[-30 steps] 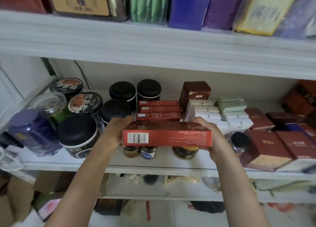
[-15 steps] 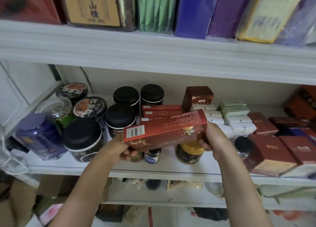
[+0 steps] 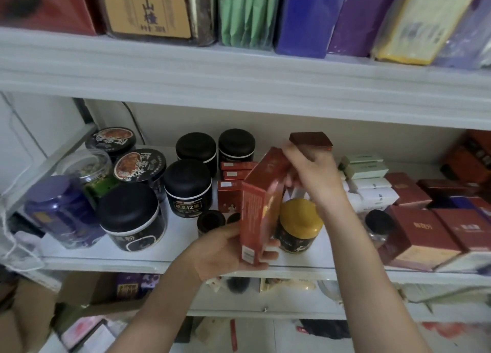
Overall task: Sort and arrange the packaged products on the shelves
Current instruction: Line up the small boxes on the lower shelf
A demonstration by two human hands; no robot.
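A long red box (image 3: 261,206) stands nearly on end in front of the middle shelf (image 3: 148,259). My left hand (image 3: 228,251) grips its lower end from below, fingers curled round it. My right hand (image 3: 308,171) pinches its upper end. Behind the box lies a stack of matching flat red boxes (image 3: 233,170). A yellow-lidded jar (image 3: 300,227) stands just right of the box, and small dark jars (image 3: 211,221) just left of it.
Black-lidded tins (image 3: 186,187) and a purple jar (image 3: 61,211) fill the shelf's left part. White boxes (image 3: 372,190) and dark red boxes (image 3: 422,233) fill the right. Tall packs (image 3: 305,15) line the upper shelf. Cartons sit on the floor below.
The red box has turned from lying level across both hands to standing nearly on end. My left hand dropped under its lower end and my right hand rose to its top.
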